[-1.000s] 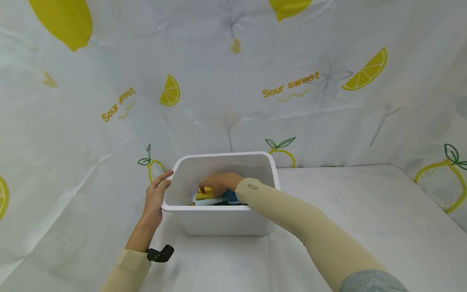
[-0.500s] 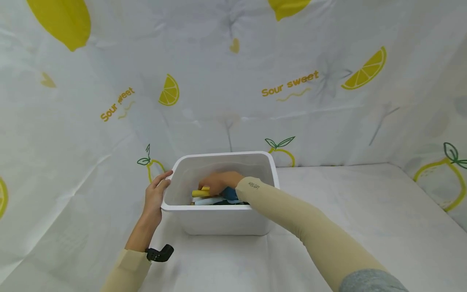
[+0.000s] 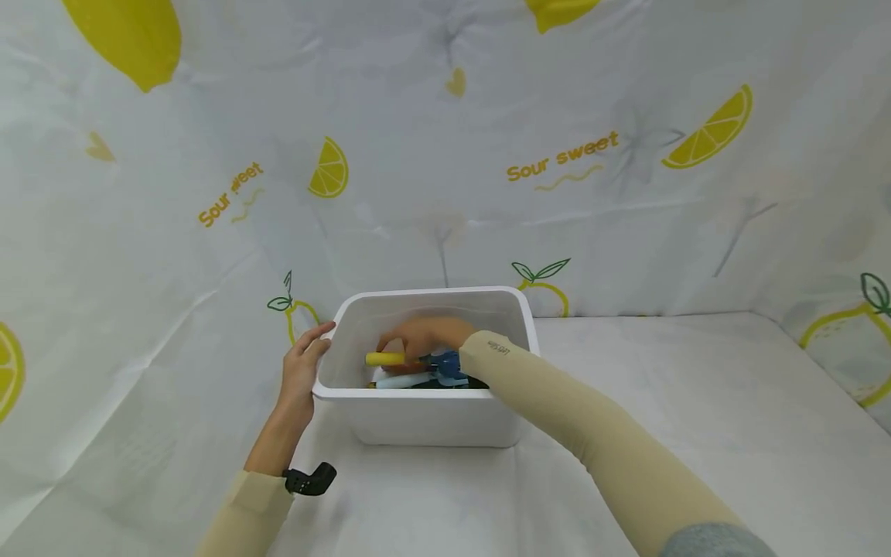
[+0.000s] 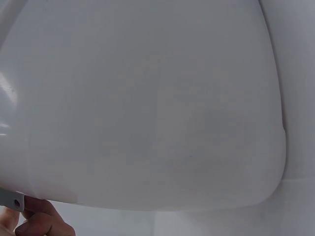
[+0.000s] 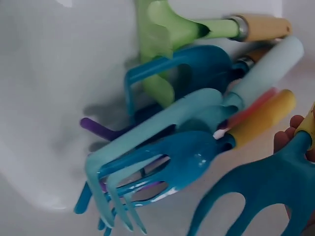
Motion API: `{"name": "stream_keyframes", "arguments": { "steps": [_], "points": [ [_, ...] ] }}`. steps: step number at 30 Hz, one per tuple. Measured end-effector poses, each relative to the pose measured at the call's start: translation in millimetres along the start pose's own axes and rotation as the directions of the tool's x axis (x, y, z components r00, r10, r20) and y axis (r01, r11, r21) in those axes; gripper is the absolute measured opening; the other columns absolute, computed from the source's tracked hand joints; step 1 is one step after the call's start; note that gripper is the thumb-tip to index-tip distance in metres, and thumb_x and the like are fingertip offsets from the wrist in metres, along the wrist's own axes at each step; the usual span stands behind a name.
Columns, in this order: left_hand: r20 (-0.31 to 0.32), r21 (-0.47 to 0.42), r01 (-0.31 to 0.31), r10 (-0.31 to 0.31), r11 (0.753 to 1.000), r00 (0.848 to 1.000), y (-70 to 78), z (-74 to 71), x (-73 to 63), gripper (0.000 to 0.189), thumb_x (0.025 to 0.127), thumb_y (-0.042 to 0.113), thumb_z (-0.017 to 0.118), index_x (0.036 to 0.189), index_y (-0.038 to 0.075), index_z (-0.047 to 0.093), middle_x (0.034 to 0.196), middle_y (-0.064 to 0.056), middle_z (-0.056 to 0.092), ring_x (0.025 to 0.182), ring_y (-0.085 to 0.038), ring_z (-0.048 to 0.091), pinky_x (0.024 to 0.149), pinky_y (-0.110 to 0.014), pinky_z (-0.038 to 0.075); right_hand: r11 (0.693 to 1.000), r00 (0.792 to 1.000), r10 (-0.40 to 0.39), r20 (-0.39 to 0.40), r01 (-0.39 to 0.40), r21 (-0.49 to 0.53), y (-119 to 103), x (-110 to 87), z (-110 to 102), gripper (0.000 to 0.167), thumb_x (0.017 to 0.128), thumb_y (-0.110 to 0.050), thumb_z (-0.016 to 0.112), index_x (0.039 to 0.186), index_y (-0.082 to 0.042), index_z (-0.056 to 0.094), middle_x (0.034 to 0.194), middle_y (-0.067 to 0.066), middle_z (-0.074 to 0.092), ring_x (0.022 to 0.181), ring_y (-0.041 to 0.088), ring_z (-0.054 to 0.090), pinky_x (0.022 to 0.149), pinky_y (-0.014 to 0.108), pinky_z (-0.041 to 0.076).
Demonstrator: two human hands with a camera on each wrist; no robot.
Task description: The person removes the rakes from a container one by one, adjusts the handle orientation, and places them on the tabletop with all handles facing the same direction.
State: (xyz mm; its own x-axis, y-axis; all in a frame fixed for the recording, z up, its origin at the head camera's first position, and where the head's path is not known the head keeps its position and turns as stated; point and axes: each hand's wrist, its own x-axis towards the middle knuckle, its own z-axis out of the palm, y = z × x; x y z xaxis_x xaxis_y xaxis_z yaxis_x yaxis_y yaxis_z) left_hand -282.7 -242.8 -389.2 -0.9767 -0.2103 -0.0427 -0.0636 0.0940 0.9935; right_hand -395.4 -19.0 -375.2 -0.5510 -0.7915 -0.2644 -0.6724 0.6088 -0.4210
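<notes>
A white plastic bin (image 3: 431,422) stands on the white cloth in the head view. My left hand (image 3: 301,371) grips the bin's left rim; its curled fingers show at the bin's edge in the left wrist view. Reaching inside, my right hand (image 3: 421,336) holds a blue toy garden fork (image 5: 280,177) by its yellow handle (image 3: 383,359). Beside it in the right wrist view lie another blue fork (image 5: 184,157) with a yellow handle and a pale blue rake (image 5: 147,132). Most of the right fingers are outside the right wrist view.
Farther along the bin lie a light green tool (image 5: 162,29) with a wooden handle, a darker blue tool (image 5: 206,64) and a purple rod (image 5: 98,128), several overlapping. A lemon-print cloth (image 3: 418,170) hangs right behind the bin.
The yellow handle under my right hand has turned and risen a little off the other tools, its end now pointing left. My left hand has stayed on the rim.
</notes>
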Motion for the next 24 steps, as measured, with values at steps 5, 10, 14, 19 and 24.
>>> {"name": "stream_keyframes", "arguments": {
  "steps": [5,10,14,19,24],
  "points": [
    [-0.009,0.007,-0.004,0.004,1.0,1.0,0.5,-0.6,2.1,0.043,0.106,0.026,0.048,0.149,0.021,0.055,0.149,-0.003,0.053,0.114,-0.01,0.062,0.085,-0.021,0.054,0.998,0.997,-0.058,-0.054,0.058,-0.014,-1.6,-4.0,-11.0,0.057,0.095,-0.005,0.068,0.146,-0.027,0.056,0.131,0.012,0.066,0.106,0.022,0.065,0.088,0.032,0.056],
    [-0.003,0.007,-0.008,0.008,1.0,1.0,0.0,-1.8,2.1,0.043,0.106,0.027,0.048,0.148,0.021,0.055,0.148,-0.004,0.054,0.114,-0.011,0.061,0.086,-0.022,0.054,0.996,0.992,-0.087,-0.095,0.085,-0.02,-6.3,-7.9,-17.5,0.055,0.095,-0.005,0.07,0.144,-0.024,0.058,0.123,0.014,0.071,0.103,0.024,0.068,0.09,0.033,0.058],
    [-0.001,0.019,-0.002,0.002,1.0,1.0,-1.1,-2.5,1.5,0.043,0.106,0.027,0.048,0.148,0.022,0.055,0.149,-0.003,0.053,0.115,-0.011,0.06,0.086,-0.022,0.053,0.996,0.991,-0.084,-0.101,0.083,-0.015,-12.5,-11.3,-20.8,0.053,0.097,-0.005,0.069,0.145,-0.024,0.058,0.123,0.013,0.071,0.096,0.021,0.068,0.089,0.031,0.058],
    [-0.004,0.011,0.004,-0.004,1.0,1.0,-0.9,-2.4,1.2,0.043,0.106,0.028,0.049,0.149,0.022,0.055,0.149,-0.002,0.052,0.115,-0.011,0.06,0.086,-0.022,0.053,0.997,0.992,-0.076,-0.103,0.074,-0.027,-17.8,-13.8,-25.0,0.052,0.099,-0.005,0.064,0.146,-0.025,0.057,0.124,0.012,0.07,0.096,0.021,0.065,0.088,0.03,0.056],
    [0.005,0.006,0.004,-0.004,1.0,1.0,0.5,-0.6,0.7,0.043,0.107,0.027,0.047,0.15,0.021,0.054,0.151,-0.001,0.05,0.119,-0.012,0.058,0.087,-0.022,0.052,0.995,0.988,-0.092,-0.126,0.086,-0.055,-20.8,-19.3,-31.4,0.052,0.1,-0.004,0.061,0.146,-0.027,0.058,0.132,0.009,0.066,0.102,0.022,0.063,0.088,0.031,0.055]
  ]
}}
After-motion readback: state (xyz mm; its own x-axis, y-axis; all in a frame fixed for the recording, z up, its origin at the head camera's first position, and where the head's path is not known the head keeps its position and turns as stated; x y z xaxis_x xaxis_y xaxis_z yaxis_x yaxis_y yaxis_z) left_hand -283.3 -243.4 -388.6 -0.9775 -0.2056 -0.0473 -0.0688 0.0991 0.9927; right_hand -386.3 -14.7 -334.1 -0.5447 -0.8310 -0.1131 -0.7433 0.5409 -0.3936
